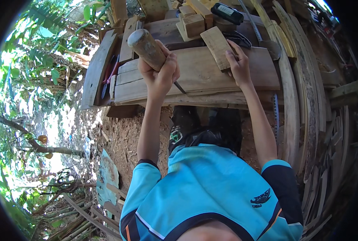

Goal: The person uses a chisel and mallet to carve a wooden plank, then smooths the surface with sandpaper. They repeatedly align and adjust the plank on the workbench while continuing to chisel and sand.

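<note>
My left hand [163, 73] is wrapped round the thick, worn wooden handle of a chisel [147, 49]. Its narrow metal shank comes out below my fist and slants down to the right, toward the near part of a wide wooden board [199, 66]. Whether the tip touches the wood I cannot tell. In my right hand [240, 69] is a flat rectangular wooden block [216, 47], gripped by its near right side and tilted over the board. The thumb lies on the block's face.
Small wooden blocks [193, 25] are stacked at the back, beside a black oblong object [227, 13]. A thin toothed metal strip [250, 20] lies behind on the right. Long planks [290, 92] line the right side. A red-handled tool [113, 69] rests at the bench's left end.
</note>
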{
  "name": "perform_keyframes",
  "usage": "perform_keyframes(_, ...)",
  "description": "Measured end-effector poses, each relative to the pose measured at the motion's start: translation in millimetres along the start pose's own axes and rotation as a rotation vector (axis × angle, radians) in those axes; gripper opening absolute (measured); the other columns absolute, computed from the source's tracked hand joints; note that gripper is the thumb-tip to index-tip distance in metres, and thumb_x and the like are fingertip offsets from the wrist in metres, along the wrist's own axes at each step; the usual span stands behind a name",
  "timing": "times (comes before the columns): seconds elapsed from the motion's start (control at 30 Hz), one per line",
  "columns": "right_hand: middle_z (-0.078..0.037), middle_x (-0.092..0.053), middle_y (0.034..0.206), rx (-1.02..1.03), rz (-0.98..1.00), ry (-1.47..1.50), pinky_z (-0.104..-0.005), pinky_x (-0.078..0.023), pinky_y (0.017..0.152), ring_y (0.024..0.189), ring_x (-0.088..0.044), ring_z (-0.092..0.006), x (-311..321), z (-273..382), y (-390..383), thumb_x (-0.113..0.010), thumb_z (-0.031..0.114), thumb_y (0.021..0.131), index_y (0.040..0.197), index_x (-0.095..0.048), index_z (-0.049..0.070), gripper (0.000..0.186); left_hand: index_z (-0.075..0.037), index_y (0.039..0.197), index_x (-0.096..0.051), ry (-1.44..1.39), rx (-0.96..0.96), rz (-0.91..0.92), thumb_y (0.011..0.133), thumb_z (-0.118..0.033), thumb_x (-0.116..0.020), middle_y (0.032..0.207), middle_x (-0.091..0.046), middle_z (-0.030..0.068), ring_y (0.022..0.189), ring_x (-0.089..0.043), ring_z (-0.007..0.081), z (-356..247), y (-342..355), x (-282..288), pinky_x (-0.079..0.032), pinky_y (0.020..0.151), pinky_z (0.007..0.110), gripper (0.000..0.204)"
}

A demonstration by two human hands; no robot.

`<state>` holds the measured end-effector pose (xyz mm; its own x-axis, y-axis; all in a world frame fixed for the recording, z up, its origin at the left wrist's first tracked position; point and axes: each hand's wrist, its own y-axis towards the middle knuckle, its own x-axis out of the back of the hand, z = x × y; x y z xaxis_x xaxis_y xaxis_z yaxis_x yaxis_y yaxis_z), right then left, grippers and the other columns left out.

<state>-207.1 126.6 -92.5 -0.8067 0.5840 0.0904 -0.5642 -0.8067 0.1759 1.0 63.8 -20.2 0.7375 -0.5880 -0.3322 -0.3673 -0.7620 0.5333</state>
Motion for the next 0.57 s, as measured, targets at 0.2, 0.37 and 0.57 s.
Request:
perform_keyframes(0.2,-0.006,-0.063,0.097,0.305,-0.022,-0.111,-0.0193,-0.043,0.054,0.065,-0.055,-0.0056,3.3,-16.3,6.5,-0.059,0.014,0.083,0.121,-0.054,0.007,0.039,-0.004,0.093,-0.041,0.012,-0.041,0.05,0.08,0.006,-0.047,0.062,-0.045,0.0023,0.036,-0.034,0.0055,6.8,0.6,-8.5,-0.024,0.031,0.022,0.017)
perform_keyframes(0.37,-0.015,-0.06,0.113,0.481,0.148,-0.126,-0.0291,-0.044,0.087,0.104,-0.057,-0.0188,3.8,52.5,12.0,-0.066,0.018,0.078,0.118,-0.054,0.001,0.046,-0.003,0.09,-0.043,0.206,-0.136,0.088,0.08,0.004,-0.048,0.057,-0.043,0.0015,0.036,-0.033,0.0049,15.8,1.1,-13.4,-0.025,0.032,0.021,0.013)
perform_keyframes(0.57,-0.017,-0.063,0.089,0.94,0.435,-0.013,-0.0288,-0.054,0.052,0.069,-0.065,-0.0207,20.0,258.8,4.9,-0.057,0.016,0.085,0.12,-0.052,-0.001,0.039,-0.003,0.088,-0.043,0.109,-0.048,0.018,0.08,0.003,-0.048,0.051,-0.039,-0.0004,0.036,-0.032,0.0046,8.6,3.2,-18.5,-0.023,0.033,0.021,0.01)
